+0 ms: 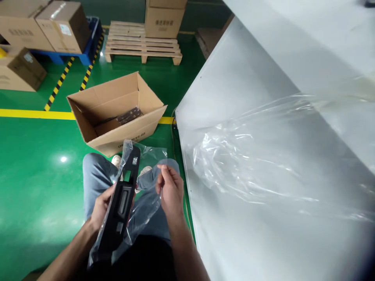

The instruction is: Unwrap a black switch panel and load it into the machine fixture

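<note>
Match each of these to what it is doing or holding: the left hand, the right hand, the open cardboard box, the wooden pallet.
Things:
1. left hand
2. right hand
3. open cardboard box
4. wooden pallet

States:
A. carries a carton at its far end
B. holds a dark flat part
C. pinches the edge of a clear plastic bag
D. grips a black plastic part

Pairs: 1-D, 2-C, 3-B, 4-A

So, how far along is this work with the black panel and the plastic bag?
Done: the black panel already sits mostly inside the clear plastic bag. In hand: the left hand grips the panel through the film, while the right hand pinches the bag's edge. Left: the bag looks unsealed, and a dark piece lies in the open cardboard box.
</note>
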